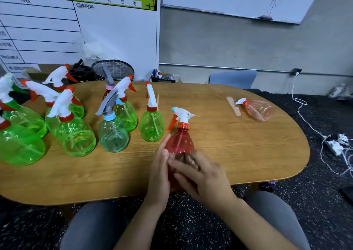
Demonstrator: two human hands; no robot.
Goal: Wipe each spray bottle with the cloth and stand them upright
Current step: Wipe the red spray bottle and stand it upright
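Grey-walled room with a whiteboard up top, and a rounded wooden table (238, 144) over a dark speckled floor, that was the setup. At the near edge both hands were on a red see-through plastic spray bottle with a white trigger head and orange collar (180, 135), which stood upright on the table. The left hand (159, 171) lay flat along the bottle's left side, fingers straight and pressed together, tips reaching up toward its shoulder. The right hand (202, 177) covered the lower front of the bottle, fingers loosely spread and bent across it; there was something dark under those fingertips but too blurry to say whether it was a cloth, so couldn't tell if anything was pinched.

Moving out from there: just left of the red one stood a small green clear plastic spray bottle with a white nozzle (151, 125), then a pale teal clear bottle with a grey trigger and blue collar (113, 133), and further left a bunch of bigger green spray bottles with white-and-orange heads (70, 131), all upright. Well apart on the right, a pale pink clear spray bottle (257, 109) lay on its side, beside a pale flat strip (232, 105). A white cable (305, 119) trailed over the floor
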